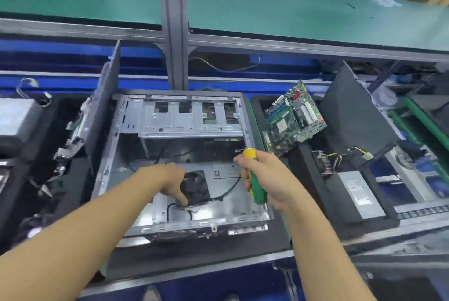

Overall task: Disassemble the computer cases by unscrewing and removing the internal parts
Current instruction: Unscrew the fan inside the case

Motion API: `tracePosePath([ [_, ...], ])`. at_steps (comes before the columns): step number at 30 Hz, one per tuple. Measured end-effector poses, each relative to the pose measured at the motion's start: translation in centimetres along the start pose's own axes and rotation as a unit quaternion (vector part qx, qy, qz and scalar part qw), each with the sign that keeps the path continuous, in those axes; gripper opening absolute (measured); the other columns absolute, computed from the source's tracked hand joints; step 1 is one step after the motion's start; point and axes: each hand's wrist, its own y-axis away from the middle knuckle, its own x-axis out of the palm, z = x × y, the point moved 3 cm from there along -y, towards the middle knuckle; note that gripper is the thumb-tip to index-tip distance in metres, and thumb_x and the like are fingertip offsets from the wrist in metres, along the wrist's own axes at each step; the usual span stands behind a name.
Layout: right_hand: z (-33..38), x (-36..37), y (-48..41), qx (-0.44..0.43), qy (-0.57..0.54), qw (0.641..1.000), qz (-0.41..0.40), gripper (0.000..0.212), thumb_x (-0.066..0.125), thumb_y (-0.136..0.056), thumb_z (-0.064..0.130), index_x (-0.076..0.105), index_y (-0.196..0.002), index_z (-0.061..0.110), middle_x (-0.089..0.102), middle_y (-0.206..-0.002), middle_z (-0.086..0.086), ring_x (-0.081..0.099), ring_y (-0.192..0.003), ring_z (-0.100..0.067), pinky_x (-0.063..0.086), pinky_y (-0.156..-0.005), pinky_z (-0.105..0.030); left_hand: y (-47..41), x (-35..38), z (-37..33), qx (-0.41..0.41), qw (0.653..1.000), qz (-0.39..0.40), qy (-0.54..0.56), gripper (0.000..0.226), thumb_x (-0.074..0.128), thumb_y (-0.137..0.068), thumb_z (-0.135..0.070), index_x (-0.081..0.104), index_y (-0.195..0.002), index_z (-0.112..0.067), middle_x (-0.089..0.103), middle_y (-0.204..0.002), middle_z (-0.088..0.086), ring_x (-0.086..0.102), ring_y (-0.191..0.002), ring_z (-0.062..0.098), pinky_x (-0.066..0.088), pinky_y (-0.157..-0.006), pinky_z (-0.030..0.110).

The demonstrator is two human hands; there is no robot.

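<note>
At the centre, an open computer case (pixel 218 210) lying on its side on the black mat of the table (pixel 194 259). Mostly stripped inside: bare metal floor and a drive cage (pixel 184 121) along the 12 o'clock wall. On the floor of the case, toward 6 o'clock, a square black fan (pixel 198 189) lying flat, with a black cable (pixel 228 191) leaving its 4 o'clock corner and curving toward 2 o'clock.

Left hand (pixel 167 178) inside the case, at the 9 o'clock edge of the fan. Fingers bent over this edge, one digit stretched down to the fan's 7 o'clock corner and touching there. Not possible to tell if really gripping the fan or only resting on it.

Right hand (pixel 269 179) above the 3 o'clock side of the case, fingers wrapped tight round a screwdriver (pixel 257 193) with a green and yellow handle. Handle nearly upright, yellow end up; shaft not possible to make out.

At 2 o'clock from the case, a green motherboard (pixel 294 116), tilted, leaning in the next compartment. At 3 o'clock, a grey power supply (pixel 357 189) lying flat, with yellow and black wires (pixel 345 156) just beyond it. At 10 o'clock, a dark side panel (pixel 104 111) standing upright beside the case. Farther off at 12 o'clock, a green belt surface (pixel 267 4) behind a grey post (pixel 175 33).
</note>
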Motion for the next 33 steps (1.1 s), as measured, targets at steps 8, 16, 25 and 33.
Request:
tracePosePath([
  [8, -2.6, 8.3, -2.6, 0.061, -0.010, 0.997, 0.052, 0.029, 0.047, -0.095, 0.024, 0.067, -0.113, 0.013, 0.074, -0.087, -0.005, 0.067, -0.075, -0.017, 0.052, -0.073, -0.032, 2.6, 1.1, -0.1, 0.171, 0.690, 0.098, 0.696, 0.050, 0.060, -0.085, -0.010, 0.057, -0.135, -0.018, 0.068, -0.122, 0.012, 0.067, -0.107, 0.030, 0.055, -0.086, 0.037],
  [16, -2.1, 12.1, -4.6, 0.081, 0.077, 0.989, 0.098, 0.026, 0.052, -0.102, 0.028, 0.075, -0.103, 0.014, 0.075, -0.096, -0.005, 0.069, -0.089, -0.023, 0.056, -0.085, -0.038, 4.1, 2.5, 2.2, 0.146, 0.750, -0.014, 0.645, 0.039, 0.064, -0.094, -0.006, 0.052, -0.126, -0.025, 0.075, -0.105, 0.003, 0.071, -0.088, 0.014, 0.054, -0.066, 0.031],
  [25, -7.6, 11.6, -10.2, 0.015, 0.697, 0.683, 0.217, 0.122, 0.084, -0.075, 0.043, -0.003, -0.160, 0.029, 0.005, -0.165, -0.013, 0.010, -0.150, -0.041, 0.022, -0.117, -0.060, 3.5, 3.6, 5.7, -0.006, 0.768, -0.117, 0.630, 0.027, 0.063, -0.079, 0.000, 0.061, -0.103, -0.014, 0.068, -0.072, 0.009, 0.065, -0.069, 0.019, 0.046, -0.067, 0.031],
  [33, -6.6, 11.4, -10.7, -0.053, 0.669, 0.708, 0.221, 0.111, 0.087, -0.070, 0.043, 0.020, -0.154, 0.017, 0.028, -0.148, -0.015, 0.028, -0.138, -0.037, 0.044, -0.104, -0.053, 3.0, 3.4, 4.2, -0.012, 0.726, -0.156, 0.670, 0.008, 0.056, -0.079, -0.001, 0.057, -0.082, -0.008, 0.060, -0.065, 0.008, 0.056, -0.057, 0.020, 0.048, -0.062, 0.034],
])
